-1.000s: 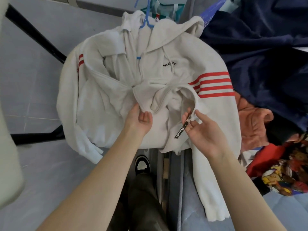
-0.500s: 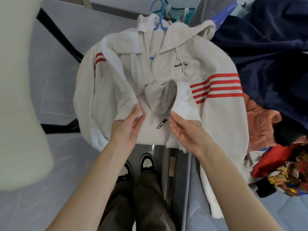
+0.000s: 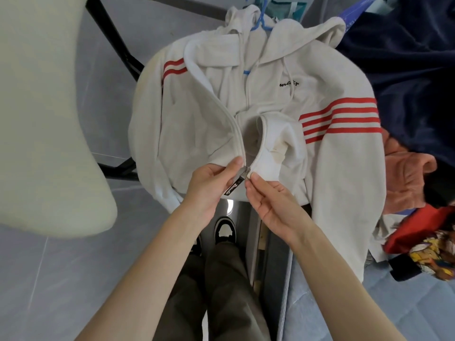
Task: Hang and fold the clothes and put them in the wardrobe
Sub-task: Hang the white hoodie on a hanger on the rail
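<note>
A white zip hoodie (image 3: 275,104) with red sleeve stripes hangs open on a blue hanger (image 3: 262,19) in front of me. Its two front edges meet at the bottom hem. My left hand (image 3: 209,184) pinches the left hem corner beside the metal zipper pull (image 3: 237,184) with its black tag. My right hand (image 3: 273,200) pinches the right hem corner at the zipper's lower end. The two hands almost touch.
A pale mannequin torso (image 3: 46,114) fills the left side. A black rack frame (image 3: 115,43) runs behind the hoodie. Dark navy fabric (image 3: 406,77), an orange garment (image 3: 406,175) and a red printed garment (image 3: 428,244) lie on the blue bed at right. My shoes stand below.
My hands have come together at the bottom hem, bringing both zipper ends side by side. The view shifted, so the mannequin now takes up more of the left.
</note>
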A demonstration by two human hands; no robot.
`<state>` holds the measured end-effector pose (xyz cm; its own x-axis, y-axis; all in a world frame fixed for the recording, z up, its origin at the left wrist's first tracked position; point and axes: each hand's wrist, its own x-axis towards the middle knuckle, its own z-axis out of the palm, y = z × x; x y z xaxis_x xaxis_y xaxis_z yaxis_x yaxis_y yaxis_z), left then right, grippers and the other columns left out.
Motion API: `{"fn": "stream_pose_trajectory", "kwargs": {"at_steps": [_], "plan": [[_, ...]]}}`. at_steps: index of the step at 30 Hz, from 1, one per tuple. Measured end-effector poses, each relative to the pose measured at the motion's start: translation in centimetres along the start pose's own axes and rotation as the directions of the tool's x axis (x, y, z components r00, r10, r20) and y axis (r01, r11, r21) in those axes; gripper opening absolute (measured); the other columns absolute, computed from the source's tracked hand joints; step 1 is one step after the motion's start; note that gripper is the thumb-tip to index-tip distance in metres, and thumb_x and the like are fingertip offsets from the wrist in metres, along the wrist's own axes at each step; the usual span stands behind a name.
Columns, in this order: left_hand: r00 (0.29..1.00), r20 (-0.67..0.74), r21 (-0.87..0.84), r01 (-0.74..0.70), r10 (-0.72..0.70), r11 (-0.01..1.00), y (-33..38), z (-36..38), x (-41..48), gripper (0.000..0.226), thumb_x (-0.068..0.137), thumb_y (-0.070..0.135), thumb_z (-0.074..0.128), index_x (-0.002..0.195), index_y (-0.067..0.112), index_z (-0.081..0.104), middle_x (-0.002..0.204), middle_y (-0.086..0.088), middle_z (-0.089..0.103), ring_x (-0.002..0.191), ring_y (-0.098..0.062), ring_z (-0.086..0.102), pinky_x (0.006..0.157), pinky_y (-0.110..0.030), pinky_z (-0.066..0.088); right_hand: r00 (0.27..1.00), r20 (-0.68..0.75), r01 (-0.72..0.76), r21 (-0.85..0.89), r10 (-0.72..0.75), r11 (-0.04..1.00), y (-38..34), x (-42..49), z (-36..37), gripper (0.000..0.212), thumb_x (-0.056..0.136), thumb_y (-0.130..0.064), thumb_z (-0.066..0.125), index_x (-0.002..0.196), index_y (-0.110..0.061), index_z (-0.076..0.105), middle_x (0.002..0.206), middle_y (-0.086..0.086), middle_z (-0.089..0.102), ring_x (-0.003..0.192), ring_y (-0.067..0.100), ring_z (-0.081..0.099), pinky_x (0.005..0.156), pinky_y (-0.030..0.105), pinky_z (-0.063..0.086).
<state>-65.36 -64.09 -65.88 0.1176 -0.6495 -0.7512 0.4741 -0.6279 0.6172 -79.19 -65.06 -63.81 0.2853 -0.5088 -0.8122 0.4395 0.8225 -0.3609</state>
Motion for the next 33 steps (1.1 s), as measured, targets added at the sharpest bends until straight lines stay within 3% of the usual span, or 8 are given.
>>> {"fn": "stream_pose_trajectory", "kwargs": {"at_steps": [4, 9, 13, 17, 20, 26, 29, 33], "plan": [[1.0, -0.003, 0.026, -0.015, 0.015, 1.0, -0.2, -0.2, -0.2, 0.063, 0.047, 0.053, 0.079, 0.083, 0.002, 0.069, 0.071, -0.001, 0.061, 0.063, -0.004, 0.056, 0.075, -0.018, 0.051, 0.998, -0.055, 0.028, 0.043, -0.026, 0.999, 0.3, 0.2, 0.1, 0.008, 0.072, -0.012, 0.071, 0.071, -0.007, 0.076, 0.087, 0.009, 0.073, 0.082, 0.01, 0.071, 0.069, 0.015, 0.055], [0.998, -0.059, -0.017, -0.019, 0.018, 1.0, -0.2, -0.2, -0.2, 0.055, 0.045, 0.05, 0.08, 0.081, 0.009, 0.072, 0.083, -0.005, 0.067, 0.069, -0.006, 0.058, 0.074, -0.02, 0.049, 0.998, -0.04, 0.038, -0.018, -0.038, 0.999, 0.5, 0.3, 0.2, 0.007, 0.069, -0.017, 0.072, 0.067, -0.012, 0.076, 0.086, 0.007, 0.074, 0.082, 0.01, 0.071, 0.069, 0.016, 0.055], [1.0, -0.013, 0.032, 0.0, 0.0, 0.999, 0.0, -0.4, -0.1, 0.048, 0.047, 0.049, 0.079, 0.077, 0.012, 0.071, 0.07, 0.003, 0.066, 0.06, -0.002, 0.058, 0.067, -0.017, 0.05, 0.996, -0.069, 0.048, -0.006, -0.048, 0.999, 0.6, 0.3, 0.0, 0.008, 0.069, -0.017, 0.072, 0.072, -0.009, 0.074, 0.085, 0.008, 0.073, 0.079, 0.009, 0.07, 0.068, 0.016, 0.056], [0.998, -0.055, 0.145, 0.006, 0.003, 0.989, -0.4, -0.9, 0.1, 0.03, 0.06, 0.044, 0.082, 0.067, 0.018, 0.07, 0.066, 0.007, 0.065, 0.067, -0.004, 0.057, 0.078, -0.02, 0.052, 0.995, -0.085, 0.056, 0.002, -0.056, 0.998, 0.7, 0.2, 0.0, 0.015, 0.07, -0.017, 0.072, 0.08, -0.007, 0.07, 0.081, 0.005, 0.072, 0.074, 0.007, 0.069, 0.066, 0.015, 0.055], [0.999, -0.043, 0.22, -0.002, 0.011, 0.976, -0.8, -1.2, 0.0, 0.023, 0.068, 0.041, 0.081, 0.056, 0.024, 0.07, 0.059, 0.014, 0.063, 0.064, -0.001, 0.057, 0.076, -0.019, 0.052, 0.992, -0.105, 0.069, -0.009, -0.07, 0.998, 0.4, 0.3, -0.1, 0.016, 0.07, -0.017, 0.073, 0.081, -0.006, 0.068, 0.078, 0.004, 0.07, 0.071, 0.006, 0.068, 0.065, 0.013, 0.054], [0.998, -0.063, 0.066, 0.014, -0.01, 0.998, -0.5, -1.2, -0.1, 0.02, 0.074, 0.038, 0.076, 0.075, 0.018, 0.071, 0.062, 0.014, 0.066, 0.065, 0.003, 0.061, 0.072, -0.016, 0.048, 0.995, -0.081, 0.057, -0.097, -0.064, 0.994, 0.3, 0.4, -0.1, 0.008, 0.067, -0.019, 0.076, 0.067, -0.012, 0.073, 0.075, 0.003, 0.071, 0.073, 0.006, 0.068, 0.065, 0.013, 0.054], [0.998, -0.057, 0.087, 0.003, 0.002, 0.996, -0.2, -0.8, -0.1, 0.019, 0.075, 0.038, 0.076, 0.078, 0.02, 0.072, 0.062, 0.015, 0.067, 0.065, 0.007, 0.062, 0.067, -0.011, 0.047, 0.996, -0.07, 0.05, -0.106, -0.058, 0.993, 0.6, 0.4, -0.1, 0.008, 0.066, -0.02, 0.076, 0.059, -0.015, 0.074, 0.075, 0.003, 0.071, 0.073, 0.006, 0.069, 0.067, 0.014, 0.054], [0.998, -0.065, 0.141, -0.005, 0.014, 0.99, -0.5, -0.6, -0.3, 0.022, 0.072, 0.038, 0.078, 0.076, 0.018, 0.071, 0.057, 0.016, 0.064, 0.066, 0.001, 0.06, 0.066, -0.013, 0.047, 0.996, -0.066, 0.049, -0.038, -0.052, 0.998, 0.7, 0.3, -0.2, 0.007, 0.068, -0.018, 0.075, 0.062, -0.014, 0.074, 0.076, 0.003, 0.071, 0.072, 0.006, 0.069, 0.065, 0.013, 0.054]]}}
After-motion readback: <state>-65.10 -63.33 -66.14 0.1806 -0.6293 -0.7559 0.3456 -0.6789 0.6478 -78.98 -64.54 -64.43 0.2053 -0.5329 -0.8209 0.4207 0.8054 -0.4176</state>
